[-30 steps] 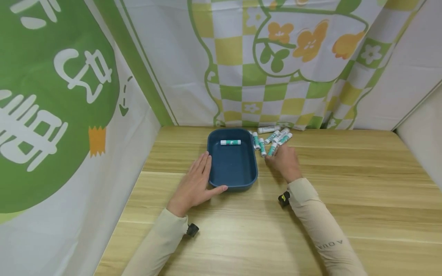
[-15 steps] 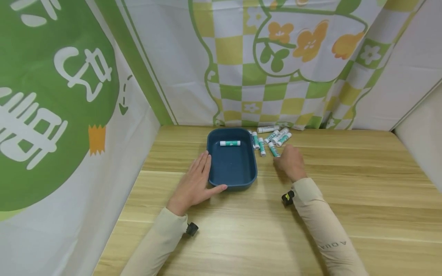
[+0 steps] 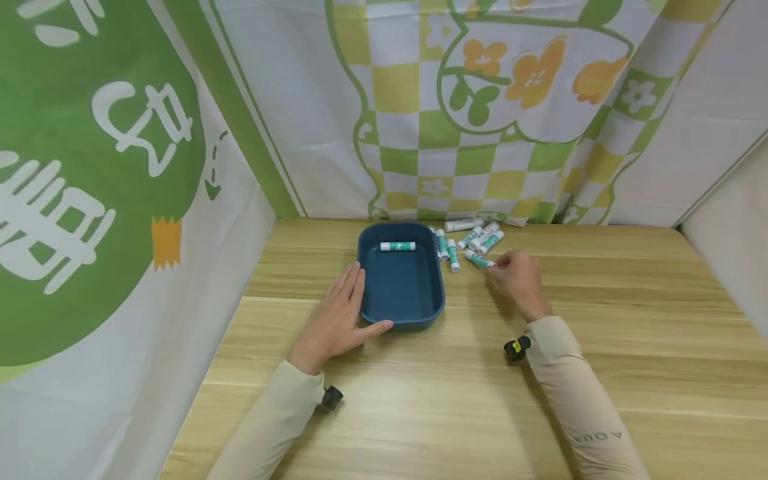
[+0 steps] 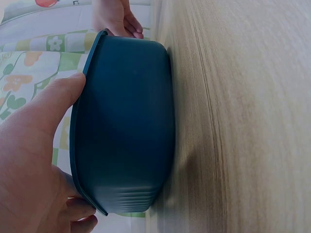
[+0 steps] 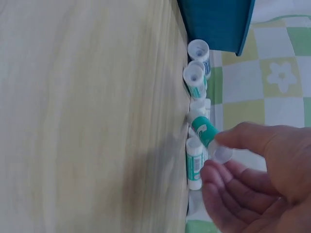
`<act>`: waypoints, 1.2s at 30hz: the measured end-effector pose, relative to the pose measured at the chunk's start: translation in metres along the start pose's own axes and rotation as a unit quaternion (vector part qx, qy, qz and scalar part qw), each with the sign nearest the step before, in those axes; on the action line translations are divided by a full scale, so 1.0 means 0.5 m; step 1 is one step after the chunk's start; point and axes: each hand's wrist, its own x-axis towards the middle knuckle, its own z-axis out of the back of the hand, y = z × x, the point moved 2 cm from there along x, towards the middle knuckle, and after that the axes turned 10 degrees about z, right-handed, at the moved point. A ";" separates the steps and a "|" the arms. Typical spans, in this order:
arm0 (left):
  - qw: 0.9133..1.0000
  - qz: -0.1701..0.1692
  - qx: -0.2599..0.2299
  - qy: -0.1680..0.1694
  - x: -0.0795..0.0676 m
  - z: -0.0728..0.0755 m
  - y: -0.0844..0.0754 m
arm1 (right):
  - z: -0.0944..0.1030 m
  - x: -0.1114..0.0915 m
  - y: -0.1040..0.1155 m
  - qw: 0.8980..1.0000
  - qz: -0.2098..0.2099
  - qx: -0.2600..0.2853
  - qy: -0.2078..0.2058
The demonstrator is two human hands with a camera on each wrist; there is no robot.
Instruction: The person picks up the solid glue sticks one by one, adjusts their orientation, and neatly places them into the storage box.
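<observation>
My right hand point(image 3: 515, 275) pinches one end of a green-and-white glue stick point(image 5: 204, 131) between thumb and fingers. That glue stick slants, its far end close to the other sticks. My left hand point(image 3: 336, 319) rests against the left side of a dark blue plastic bin point(image 3: 401, 293), fingers straight along the edge and thumb at the near rim. One glue stick point(image 3: 398, 247) lies crosswise inside the bin near its far end. Several more glue sticks lie in a loose group to the right of the bin, among them an upright-pointing stick point(image 3: 453, 256) and a slanted stick point(image 3: 491, 242).
The wooden table point(image 3: 432, 400) ends at the back against a checkered cloth point(image 3: 456, 160). A mostly white glue stick point(image 3: 463, 225) lies near that back edge. To the left hangs a white-and-green printed cloth point(image 3: 228, 200).
My right hand has moved right, drawing the near end of the glue stick with it, so the stick has swung round and slants the other way. My left hand and the bin have stayed put.
</observation>
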 end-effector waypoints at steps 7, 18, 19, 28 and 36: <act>1.000 -0.001 -0.003 -0.002 -0.001 0.003 -0.001 | 0.020 0.001 0.005 0.999 0.041 0.018 -0.011; 1.000 0.000 0.004 -0.002 0.000 -0.001 0.002 | 0.045 0.024 0.046 0.994 0.103 0.027 -0.022; 1.000 0.000 0.003 -0.003 0.000 -0.001 0.002 | 0.047 0.027 0.052 0.994 0.107 0.027 -0.019; 1.000 0.007 0.004 -0.001 -0.001 -0.005 0.004 | 0.044 0.057 0.106 0.991 0.134 0.027 0.015; 1.000 0.007 0.006 0.001 0.000 -0.001 0.001 | 0.024 0.082 0.158 0.987 0.144 0.047 0.059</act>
